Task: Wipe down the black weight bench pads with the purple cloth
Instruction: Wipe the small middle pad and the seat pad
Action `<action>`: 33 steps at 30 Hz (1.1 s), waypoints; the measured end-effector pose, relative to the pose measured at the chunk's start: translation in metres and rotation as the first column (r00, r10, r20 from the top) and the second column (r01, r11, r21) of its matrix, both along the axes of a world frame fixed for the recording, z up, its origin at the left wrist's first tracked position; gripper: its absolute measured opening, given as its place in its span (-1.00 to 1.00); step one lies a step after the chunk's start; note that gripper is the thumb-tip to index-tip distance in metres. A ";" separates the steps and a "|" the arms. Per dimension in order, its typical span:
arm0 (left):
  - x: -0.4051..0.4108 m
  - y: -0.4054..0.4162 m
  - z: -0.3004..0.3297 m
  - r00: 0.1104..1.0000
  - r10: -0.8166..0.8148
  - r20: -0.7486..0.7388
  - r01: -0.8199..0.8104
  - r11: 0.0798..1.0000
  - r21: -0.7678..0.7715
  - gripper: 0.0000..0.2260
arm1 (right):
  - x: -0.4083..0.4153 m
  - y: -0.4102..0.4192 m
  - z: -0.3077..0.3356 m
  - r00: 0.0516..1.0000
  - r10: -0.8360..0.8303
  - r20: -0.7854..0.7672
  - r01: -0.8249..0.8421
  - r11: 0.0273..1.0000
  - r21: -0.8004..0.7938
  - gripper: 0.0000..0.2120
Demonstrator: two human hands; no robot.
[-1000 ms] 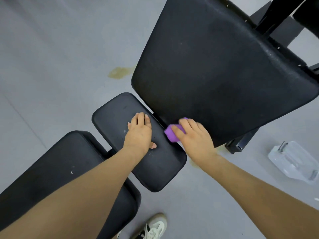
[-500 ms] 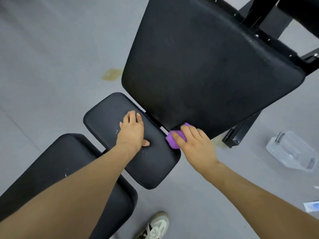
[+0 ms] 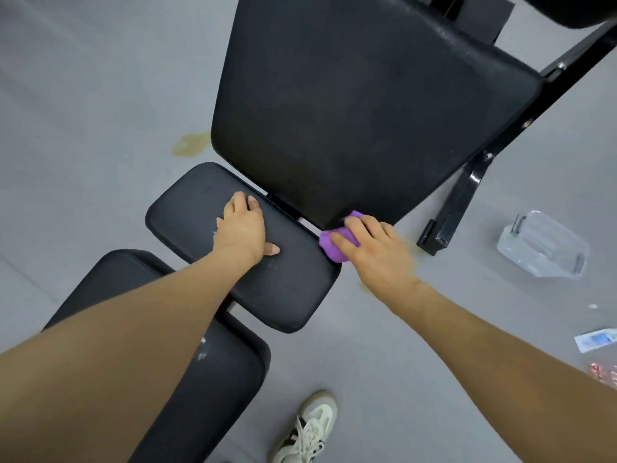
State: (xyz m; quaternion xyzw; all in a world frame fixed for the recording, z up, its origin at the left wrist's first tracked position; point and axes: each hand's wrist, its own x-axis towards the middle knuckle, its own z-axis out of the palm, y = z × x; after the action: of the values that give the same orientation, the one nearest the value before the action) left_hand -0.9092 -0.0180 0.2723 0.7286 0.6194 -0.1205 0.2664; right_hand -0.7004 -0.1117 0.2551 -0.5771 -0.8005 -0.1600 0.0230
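The right hand [image 3: 374, 248] has its grip closed around the purple cloth [image 3: 335, 243] at the back pad [image 3: 360, 121] corner; the left hand [image 3: 242, 228] rests flat on the seat pad [image 3: 187, 208].

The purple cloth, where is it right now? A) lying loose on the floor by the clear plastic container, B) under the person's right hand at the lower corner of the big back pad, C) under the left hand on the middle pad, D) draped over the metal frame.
B: the purple cloth sits bunched under the right hand, at the lower corner of the big back pad, while the left hand rests bare on the middle pad.
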 end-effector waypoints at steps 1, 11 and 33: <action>0.000 -0.003 0.002 1.000 -0.003 -0.007 0.003 1.000 0.009 -0.16 | 0.006 -0.010 0.004 1.000 -0.018 0.017 0.019 0.999 -0.038 -0.66; 0.027 -0.062 0.004 0.979 -0.199 -0.052 0.204 0.969 0.141 -0.16 | 0.022 0.022 0.064 0.723 -0.582 -0.372 0.612 0.789 -0.045 -0.47; 0.031 -0.058 -0.001 0.984 -0.171 -0.042 0.175 0.980 0.091 -0.15 | -0.052 -0.008 -0.002 0.710 -0.571 -0.413 0.501 0.821 -0.273 -0.39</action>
State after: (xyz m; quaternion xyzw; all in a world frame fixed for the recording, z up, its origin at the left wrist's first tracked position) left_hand -0.8786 -0.0759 0.2713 0.7893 0.5632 -0.1261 0.2095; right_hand -0.7529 -0.1198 0.2527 -0.8057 -0.5759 0.0445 0.1311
